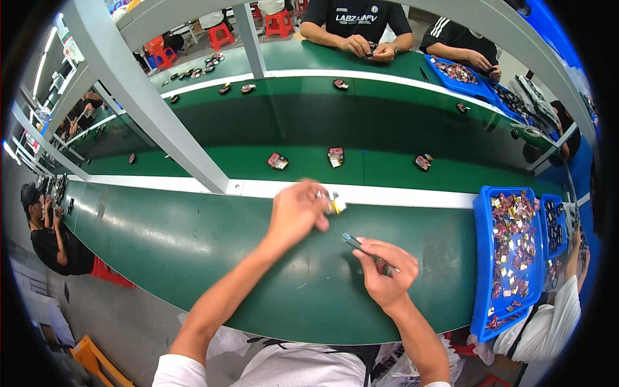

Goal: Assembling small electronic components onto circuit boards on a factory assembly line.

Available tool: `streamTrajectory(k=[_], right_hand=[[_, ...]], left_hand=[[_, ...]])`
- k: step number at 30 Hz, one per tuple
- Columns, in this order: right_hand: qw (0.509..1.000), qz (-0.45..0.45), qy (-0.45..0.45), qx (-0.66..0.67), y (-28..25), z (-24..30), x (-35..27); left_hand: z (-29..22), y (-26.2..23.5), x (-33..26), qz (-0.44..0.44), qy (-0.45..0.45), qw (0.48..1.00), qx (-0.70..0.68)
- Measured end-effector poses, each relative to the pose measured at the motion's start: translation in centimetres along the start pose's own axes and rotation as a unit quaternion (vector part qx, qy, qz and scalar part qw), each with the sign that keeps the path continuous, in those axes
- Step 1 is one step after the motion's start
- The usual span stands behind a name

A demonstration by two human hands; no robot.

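Near the middle of the frame the left hand [298, 209] reaches up over the green work surface [193, 245], its fingers closed on a small yellow and white piece [336, 206]; the piece sticks out at the right side of the hand, just below the white strip [400, 195] that edges the conveyor belt [387, 169]; the hand is blurred, so the exact grip is hard to make out. Lower and to the right, the right hand [385, 271] pinches a thin dark flat part [353, 242] between thumb and fingertips; the part juts out toward the upper left from the hand, pointing at the left hand, and the two held things are near but apart.

At the right of the frame a blue tray [480, 258] sits on the work surface, full of small pink and silver pieces [512, 245]; it lies well to the right of the right hand. On the belt above the hands lie three small assembled items, one left of centre [278, 161], one at centre [335, 157] and one further right [423, 162].

At the top of the frame a person in a black shirt [356, 16] works with both hands on the far side; another person's sleeve in white [554, 322] shows at the lower right; a grey metal post [148, 109] slants across the upper left.
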State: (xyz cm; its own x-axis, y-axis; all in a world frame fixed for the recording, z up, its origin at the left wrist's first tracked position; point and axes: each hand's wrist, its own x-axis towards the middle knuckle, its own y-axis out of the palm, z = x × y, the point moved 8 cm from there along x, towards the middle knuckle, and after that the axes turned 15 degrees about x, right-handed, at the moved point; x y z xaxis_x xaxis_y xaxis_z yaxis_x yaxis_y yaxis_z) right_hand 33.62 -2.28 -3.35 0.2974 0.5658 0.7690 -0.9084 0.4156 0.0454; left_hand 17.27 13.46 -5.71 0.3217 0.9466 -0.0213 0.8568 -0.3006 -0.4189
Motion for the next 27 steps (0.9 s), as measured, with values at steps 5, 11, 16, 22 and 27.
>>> streamTrajectory(k=[5,11,16,22,27], right_hand=[[0.999,0.033,-0.019,-0.002,1.3,0.6,-0.4],[0.999,0.035,-0.023,-0.027,1.1,1.0,-0.3],[0.998,0.056,-0.029,-0.023,2.4,1.4,-0.3],[0.998,0.044,-0.031,-0.011,3.0,1.7,-0.1],[0.999,0.041,-0.004,0.012,3.5,2.2,0.1]], left_hand=[[1.0,-6.3,9.7,-0.167,0.052,0.98,0.093],[-3.9,-5.9,10.2,-0.29,0.158,0.791,0.515],[-3.0,-2.8,13.2,-0.115,0.214,0.84,0.485],[-1.2,-4.0,13.7,-0.053,0.108,0.862,0.493],[-0.5,-6.5,9.4,-0.068,0.083,0.908,0.406]])
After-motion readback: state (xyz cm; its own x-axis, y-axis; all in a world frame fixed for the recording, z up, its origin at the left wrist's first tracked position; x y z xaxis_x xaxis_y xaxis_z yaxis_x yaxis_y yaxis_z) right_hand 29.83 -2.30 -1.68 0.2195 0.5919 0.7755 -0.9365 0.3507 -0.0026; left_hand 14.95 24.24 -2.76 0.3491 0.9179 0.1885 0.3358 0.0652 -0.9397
